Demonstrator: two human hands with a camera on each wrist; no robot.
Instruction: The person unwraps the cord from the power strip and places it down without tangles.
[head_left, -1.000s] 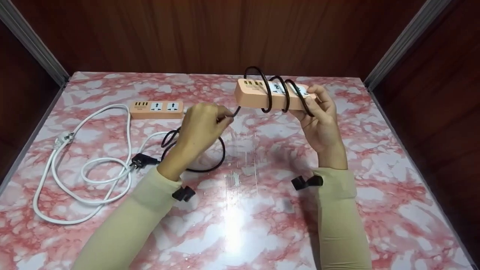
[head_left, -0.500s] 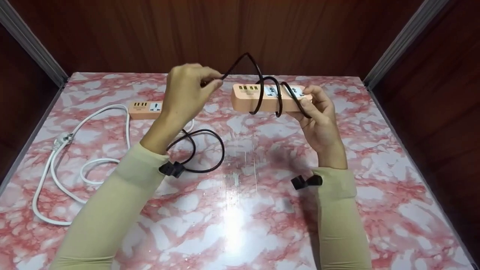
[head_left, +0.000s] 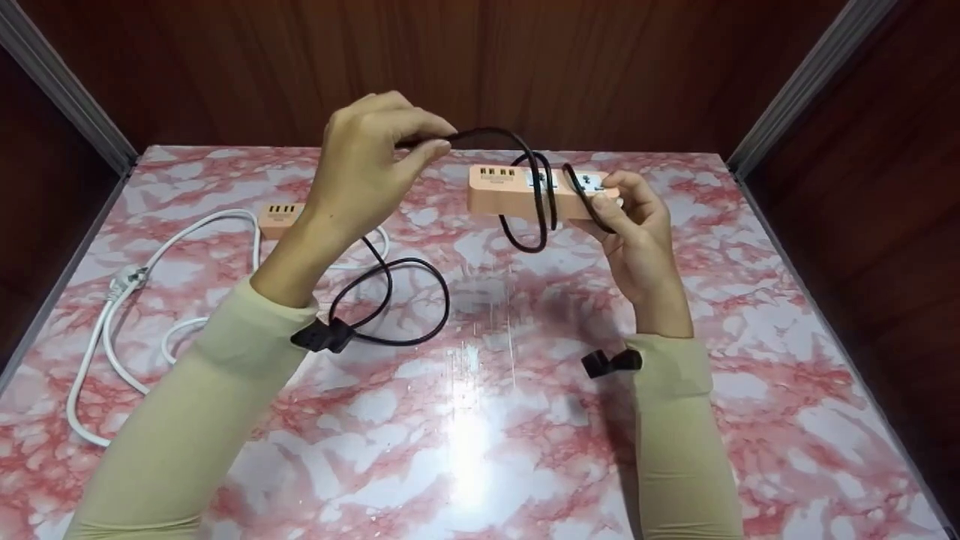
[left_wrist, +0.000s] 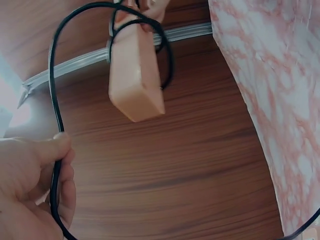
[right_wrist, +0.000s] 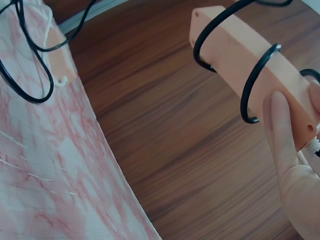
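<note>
My right hand (head_left: 641,232) grips the right end of an orange power strip (head_left: 499,196), held up above the table. Its black cord (head_left: 541,236) passes round the strip in several loose turns, and one turn sags below its front edge. In the right wrist view the fingers (right_wrist: 282,135) lie along the strip's underside, by the white cord exit. My left hand (head_left: 367,165), raised left of the strip, pinches the black cord between thumb and fingers. From there the cord arcs over to the strip. The rest of it drops to a loop on the table.
A second orange power strip (head_left: 279,219) lies at the back left, partly hidden by my left arm. Its white cord (head_left: 75,397) lies in loose loops with a white plug (head_left: 127,281). Brown wood-patterned panels (head_left: 480,67) enclose the marbled table (head_left: 525,450).
My left hand has risen and moved left, drawing the black cord from below the strip's left end to above it. The nearest turn has slid right. The right hand stays nearly still.
</note>
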